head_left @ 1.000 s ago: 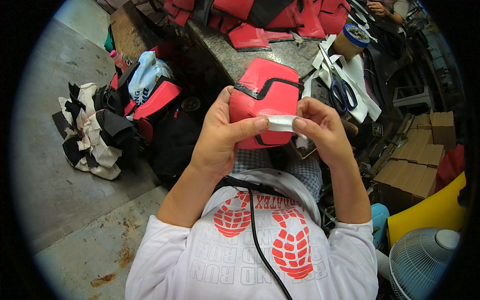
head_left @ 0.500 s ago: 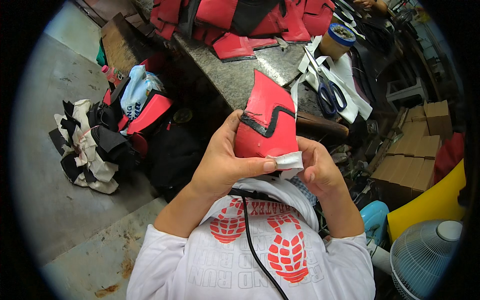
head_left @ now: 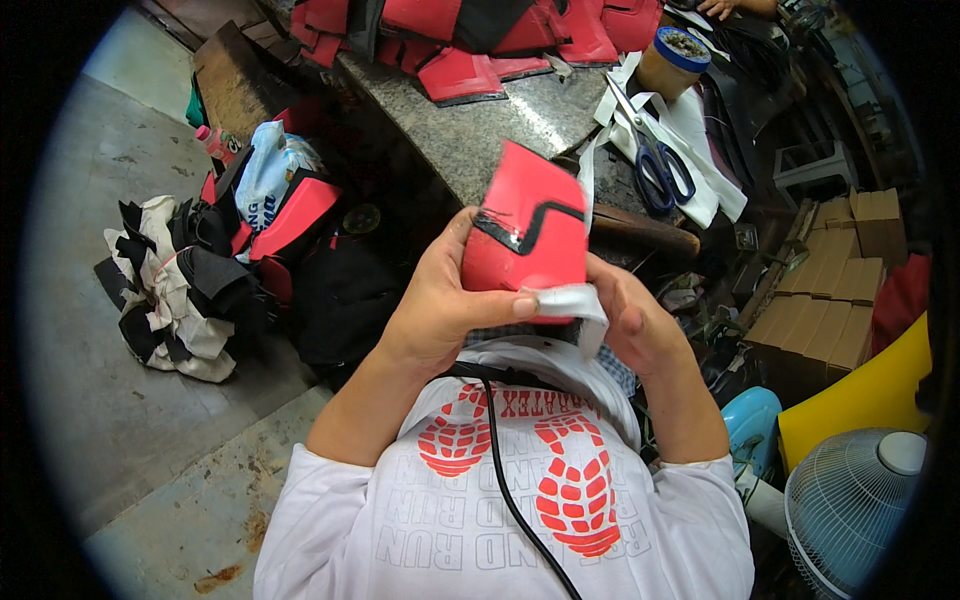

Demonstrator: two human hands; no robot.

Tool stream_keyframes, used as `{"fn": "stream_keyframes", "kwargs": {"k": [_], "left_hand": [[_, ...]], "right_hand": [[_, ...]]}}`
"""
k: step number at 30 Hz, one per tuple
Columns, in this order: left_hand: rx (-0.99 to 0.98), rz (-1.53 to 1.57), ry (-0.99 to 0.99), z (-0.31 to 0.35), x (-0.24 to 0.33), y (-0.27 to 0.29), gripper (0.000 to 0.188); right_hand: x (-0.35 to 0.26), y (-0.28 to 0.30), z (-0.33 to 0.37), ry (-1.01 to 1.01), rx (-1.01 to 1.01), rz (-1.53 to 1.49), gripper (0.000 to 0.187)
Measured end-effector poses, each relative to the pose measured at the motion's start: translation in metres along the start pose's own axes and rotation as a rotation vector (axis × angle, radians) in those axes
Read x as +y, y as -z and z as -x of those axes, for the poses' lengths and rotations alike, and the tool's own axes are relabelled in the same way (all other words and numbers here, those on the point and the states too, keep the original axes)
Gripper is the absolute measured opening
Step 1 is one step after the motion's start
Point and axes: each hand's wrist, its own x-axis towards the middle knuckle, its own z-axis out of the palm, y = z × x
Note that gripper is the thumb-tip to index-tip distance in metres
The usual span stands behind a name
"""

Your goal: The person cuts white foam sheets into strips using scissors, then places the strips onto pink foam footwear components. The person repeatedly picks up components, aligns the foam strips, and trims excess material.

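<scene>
In front of my chest, my left hand (head_left: 430, 300) is closed on a curved red panel (head_left: 530, 190) with a black zigzag inlay, perhaps a shoe upper. Its thumb presses the lower edge, where a white strip (head_left: 572, 302) lies folded over, its right end hanging down. My right hand (head_left: 632, 318) is beside the panel's right edge, fingers stretched toward it and thumb apart from the strip. Its fingertips are partly hidden by the panel. Loose threads stick out at the inlay's left end.
Ahead, a stone-topped table (head_left: 440, 130) bears several red and black panels (head_left: 460, 75). Dark-handled scissors (head_left: 660, 175) lie on white strips (head_left: 705, 190) near a blue-rimmed jar (head_left: 675, 62). Left is a heap of scraps (head_left: 180, 290); right, cardboard boxes (head_left: 820, 300) and a fan (head_left: 850, 510). Another person's hand (head_left: 716, 8) shows at the top.
The panel has shifted slightly left and tilted. The white strip's right end now droops lower, and my right hand's fingers have opened out beside it.
</scene>
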Motion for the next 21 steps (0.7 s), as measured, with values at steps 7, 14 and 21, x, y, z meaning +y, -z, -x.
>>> {"fn": "stream_keyframes", "kwargs": {"k": [7, 14, 21], "left_hand": [[-0.051, -0.140, -0.023, 0.007, -0.010, 0.001, 0.063], [-0.054, -0.177, -0.088, 0.007, -0.019, 0.003, 0.050], [-0.019, -0.435, -0.154, -0.002, -0.017, 0.011, 0.049]], "right_hand": [[0.007, -0.002, 0.008, 0.074, 0.059, -0.037, 0.058], [0.005, -0.009, 0.007, 0.184, 0.144, 0.189, 0.025], [0.006, -0.011, -0.009, 0.424, 0.262, 0.592, 0.018]]}}
